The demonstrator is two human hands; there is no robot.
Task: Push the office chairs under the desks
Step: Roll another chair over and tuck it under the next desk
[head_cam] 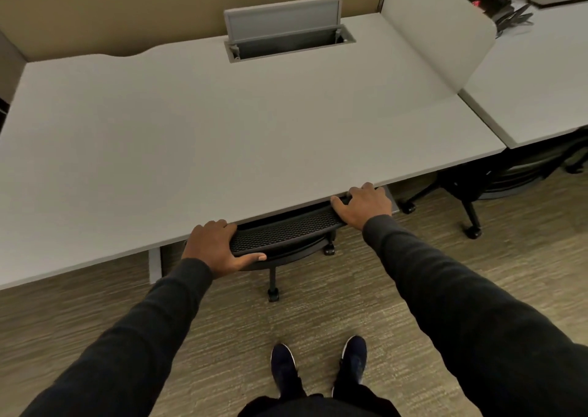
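A black mesh-backed office chair [283, 230] is tucked under the grey desk [222, 124]; only the top of its backrest and a few castor legs show below the front edge. My left hand [216, 248] grips the left end of the backrest top, thumb underneath. My right hand [362, 205] holds the right end, fingers against the desk's edge. The seat is hidden beneath the desktop.
A second black chair [496, 178] stands under the neighbouring desk [537, 98] at right. A white divider panel [439, 31] separates the desks. An open cable hatch [286, 35] sits at the desk's back. My feet [318, 369] stand on carpet.
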